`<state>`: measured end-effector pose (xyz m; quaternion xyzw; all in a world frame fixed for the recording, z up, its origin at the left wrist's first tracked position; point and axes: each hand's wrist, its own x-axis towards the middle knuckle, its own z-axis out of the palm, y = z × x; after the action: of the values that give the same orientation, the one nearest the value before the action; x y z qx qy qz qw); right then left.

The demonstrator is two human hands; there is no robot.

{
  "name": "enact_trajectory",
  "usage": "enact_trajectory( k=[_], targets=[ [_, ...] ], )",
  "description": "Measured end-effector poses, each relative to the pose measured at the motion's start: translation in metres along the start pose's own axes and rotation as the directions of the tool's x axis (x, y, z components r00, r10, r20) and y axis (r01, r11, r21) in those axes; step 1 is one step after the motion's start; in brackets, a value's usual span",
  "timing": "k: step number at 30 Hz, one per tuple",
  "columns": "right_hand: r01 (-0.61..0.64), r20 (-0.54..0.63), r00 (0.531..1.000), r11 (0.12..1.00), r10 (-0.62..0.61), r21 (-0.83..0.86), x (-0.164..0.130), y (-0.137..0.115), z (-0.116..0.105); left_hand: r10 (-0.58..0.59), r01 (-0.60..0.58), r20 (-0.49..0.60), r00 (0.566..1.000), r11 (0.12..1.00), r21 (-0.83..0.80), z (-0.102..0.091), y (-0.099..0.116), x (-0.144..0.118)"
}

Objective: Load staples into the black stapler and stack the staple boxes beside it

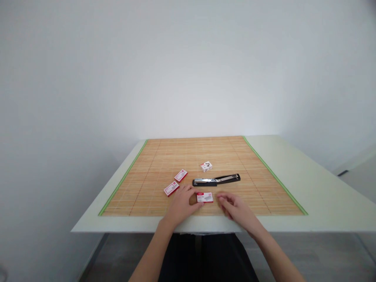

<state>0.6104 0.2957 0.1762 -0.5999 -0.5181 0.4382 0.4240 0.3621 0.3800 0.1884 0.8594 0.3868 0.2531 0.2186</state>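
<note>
Counting it up: four little staple boxes and one stapler on the bamboo mat (164, 156). Three of the boxes are red and white: two sit left of centre, one (171, 189) nearer and one (180, 175) just past it, and the third box (205, 197) is at the near middle. The fourth, a whitish box (206, 166), sits farther back and looks open, though it's too small to be sure. The black stapler (216, 180) lies swung open flat, just beyond the third box.

The left hand (182, 204) rests on the mat with its fingertips touching the left end of that third box, a loose grip, not really pinching. The right hand (235, 207) is just right of the box, fingers loosely curled, holding nothing, not touching it.

The mat has green edging down the left and right sides and stops just short of the near tabletop (317, 188) edge. Lots of bare mat at the far end and far right, plus a wide strip of plain tabletop on the right.
</note>
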Motion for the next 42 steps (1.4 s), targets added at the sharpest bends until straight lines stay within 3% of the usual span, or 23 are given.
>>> enact_trajectory(
  k=[3, 6, 10, 12, 15, 18, 22, 25, 30, 32, 37, 42],
  targets=[
    [-0.15, 0.194, 0.974, 0.973, 0.115, 0.178, 0.004, -0.009, 0.01, 0.018, -0.018, 0.007, 1.0, 1.0, -0.019, 0.003, 0.0, 0.005],
    [-0.205, 0.242, 0.959, 0.953, 0.15, 0.221, 0.008, -0.017, 0.007, 0.033, -0.032, 0.009, 0.999, 0.999, -0.016, 0.007, 0.004, 0.009],
    [-0.274, 0.315, 0.924, 0.949, 0.216, 0.155, 0.016, -0.017, -0.01, 0.032, -0.032, 0.0, 0.999, 0.999, -0.015, 0.011, 0.007, 0.012],
    [-0.235, 0.279, 0.937, 0.97, 0.211, 0.056, 0.022, -0.015, -0.017, 0.031, -0.031, 0.002, 1.0, 0.999, -0.036, 0.011, 0.005, 0.012],
    [-0.015, 0.17, 0.984, 0.986, 0.044, -0.165, 0.028, -0.014, -0.019, 0.027, -0.026, 0.006, 1.0, 0.996, -0.087, 0.006, -0.001, 0.008],
    [0.16, 0.211, 0.974, 0.918, -0.086, -0.362, 0.03, -0.016, -0.013, 0.006, -0.004, 0.016, 1.0, 0.992, -0.127, 0.0, -0.007, 0.003],
    [0.207, 0.233, 0.967, 0.844, -0.101, -0.495, 0.028, -0.016, -0.01, -0.006, 0.01, 0.03, 1.0, 0.992, -0.13, -0.006, -0.009, -0.001],
    [0.19, 0.22, 0.971, 0.851, -0.09, -0.491, 0.028, -0.015, -0.013, -0.005, 0.006, 0.006, 1.0, 0.99, -0.144, -0.005, -0.006, -0.002],
    [0.206, 0.09, 0.978, 0.912, -0.186, -0.354, 0.035, -0.026, -0.01, -0.199, 0.186, -0.104, 0.974, 0.975, -0.125, 0.002, -0.011, 0.013],
    [0.212, 0.049, 0.977, 0.913, -0.208, -0.349, 0.043, -0.033, -0.007, -0.222, 0.213, -0.111, 0.969, 0.973, -0.09, 0.005, -0.016, 0.023],
    [0.202, 0.076, 0.979, 0.898, -0.187, -0.391, 0.068, -0.041, 0.002, -0.219, 0.218, -0.076, 0.973, 0.976, -0.021, 0.01, -0.025, 0.039],
    [0.203, 0.113, 0.978, 0.925, -0.176, -0.322, 0.081, -0.036, 0.012, -0.208, 0.208, -0.049, 0.977, 0.978, 0.003, 0.011, -0.027, 0.036]
  ],
)
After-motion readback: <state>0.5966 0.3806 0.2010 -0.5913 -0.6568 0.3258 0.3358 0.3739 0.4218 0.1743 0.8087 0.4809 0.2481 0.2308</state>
